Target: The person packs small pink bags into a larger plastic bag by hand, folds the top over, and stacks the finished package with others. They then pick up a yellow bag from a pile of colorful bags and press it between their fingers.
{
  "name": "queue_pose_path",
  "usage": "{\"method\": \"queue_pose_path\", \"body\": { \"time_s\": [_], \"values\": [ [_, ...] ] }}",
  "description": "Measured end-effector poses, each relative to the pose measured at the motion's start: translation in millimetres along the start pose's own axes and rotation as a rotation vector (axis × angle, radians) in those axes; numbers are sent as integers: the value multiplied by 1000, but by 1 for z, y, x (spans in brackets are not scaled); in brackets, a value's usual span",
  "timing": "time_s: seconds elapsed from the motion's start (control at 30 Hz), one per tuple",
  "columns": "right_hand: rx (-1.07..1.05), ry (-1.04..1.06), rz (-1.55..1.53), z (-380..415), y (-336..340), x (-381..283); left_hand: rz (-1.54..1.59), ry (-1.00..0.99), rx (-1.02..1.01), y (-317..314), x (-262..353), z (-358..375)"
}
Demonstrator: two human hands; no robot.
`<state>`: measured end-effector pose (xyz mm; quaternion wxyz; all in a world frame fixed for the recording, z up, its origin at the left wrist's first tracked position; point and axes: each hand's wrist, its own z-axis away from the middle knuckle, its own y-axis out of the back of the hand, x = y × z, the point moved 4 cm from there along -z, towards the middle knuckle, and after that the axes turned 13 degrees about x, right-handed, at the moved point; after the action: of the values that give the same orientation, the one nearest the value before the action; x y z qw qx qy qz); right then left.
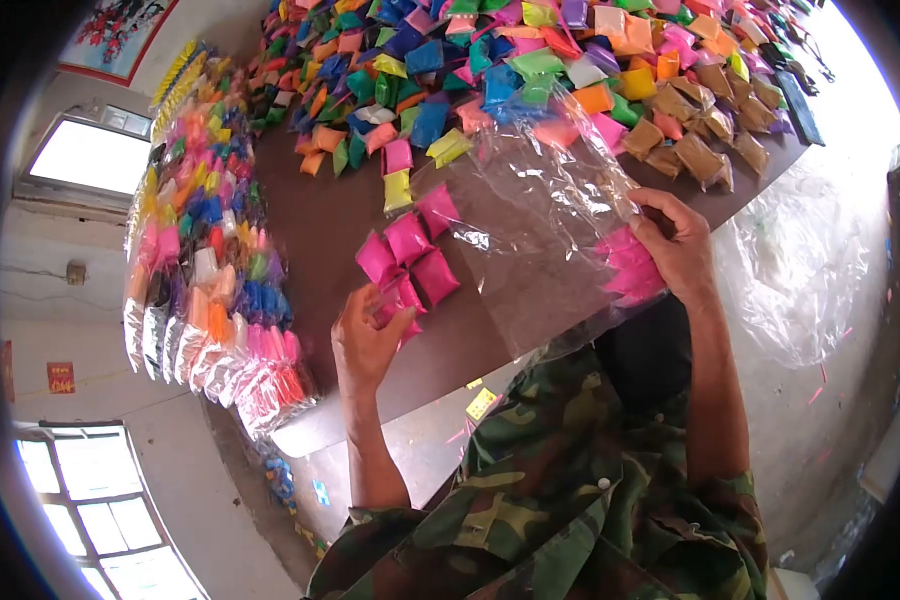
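My right hand (676, 245) pinches the edge of a large clear plastic bag (530, 220) spread across the table. Several bright pink packets (630, 265) sit in the bag's near right corner, beside that hand. Left of the bag lies a small group of matching pink packets (407, 239) in two rows. My left hand (365, 335) has its thumb and fingers closed about the nearest pink packet (400, 300) of this group. A pink packet (397, 156) and a yellow packet (397, 190) lie just beyond the group.
A big heap of coloured packets (425, 58) covers the far side of the brown table (310, 230), with brown packets (705, 158) at its right. Filled clear bags (210, 250) are stacked along the left edge. Clear plastic (795, 265) hangs beyond the right edge.
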<state>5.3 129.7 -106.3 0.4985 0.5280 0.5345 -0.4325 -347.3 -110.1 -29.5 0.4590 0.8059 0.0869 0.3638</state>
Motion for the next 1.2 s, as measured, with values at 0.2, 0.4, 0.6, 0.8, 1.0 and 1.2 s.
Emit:
{"method": "queue_pose_path", "body": {
  "time_s": [0.2,0.4,0.6,0.8,1.0,1.2],
  "values": [
    [14,39,20,0,0,2,279,142,-130,3,7,4],
    [-3,28,26,2,0,-6,621,157,-243,-50,94,-8],
    [-17,31,13,2,0,-8,684,37,-304,-126,143,-2],
    [-34,37,45,1,1,-11,632,-209,-239,-155,162,-4],
    [-4,119,46,0,3,-13,456,-335,-378,-145,178,-5],
    [-7,129,34,0,3,-16,394,-270,-481,-143,179,-4]
  ]
}}
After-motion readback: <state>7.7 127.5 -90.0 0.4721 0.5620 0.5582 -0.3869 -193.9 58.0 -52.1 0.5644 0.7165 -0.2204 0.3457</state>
